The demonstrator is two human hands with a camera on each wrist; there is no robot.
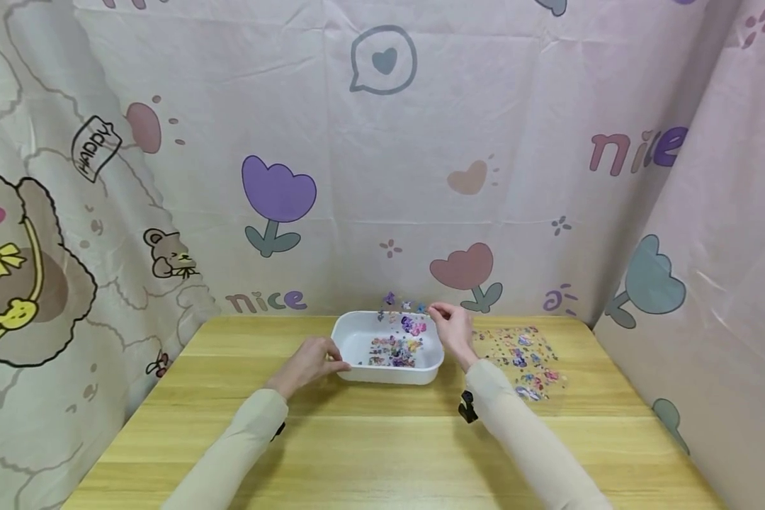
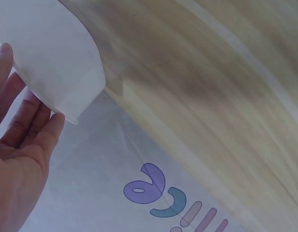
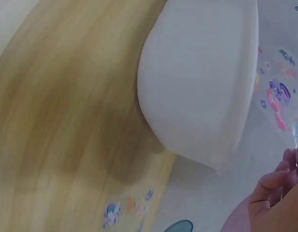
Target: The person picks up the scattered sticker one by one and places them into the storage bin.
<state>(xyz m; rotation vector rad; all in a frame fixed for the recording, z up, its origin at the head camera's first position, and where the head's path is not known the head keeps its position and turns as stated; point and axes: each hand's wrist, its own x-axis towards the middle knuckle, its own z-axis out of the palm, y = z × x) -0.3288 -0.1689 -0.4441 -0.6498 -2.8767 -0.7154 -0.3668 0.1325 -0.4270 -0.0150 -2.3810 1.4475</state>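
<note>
Head view: Your left hand (image 1: 309,365) is gripping the white tub (image 1: 389,375) by the rim at its near left corner. Your right hand (image 1: 452,331) is pinching a clear sticker sheet (image 1: 413,326) at its right end, fingertips closed together. The sheet, printed with small colourful figures, is hanging over the far right part of the tub. Inside the tub, more printed stickers (image 1: 392,352) are lying on the floor; you cannot tell how many sheets these are forming. To the right of the tub, other clear stickers (image 1: 525,361) are lying flat on the wooden table (image 1: 382,439). Behind the tub, a printed curtain (image 1: 382,156) is hanging.

Left wrist view: Your left hand is holding the tub's rim, with fingertips touching the edge beside the corner. Part of the hand is running out of frame.

Right wrist view: The tub's outer wall is filling the middle. Beyond its rim, your right fingertips are meeting at the sheet's edge; the wall is hiding part of the sheet. Below the tub's end, a few of the table's stickers are showing, apart from the tub.
</note>
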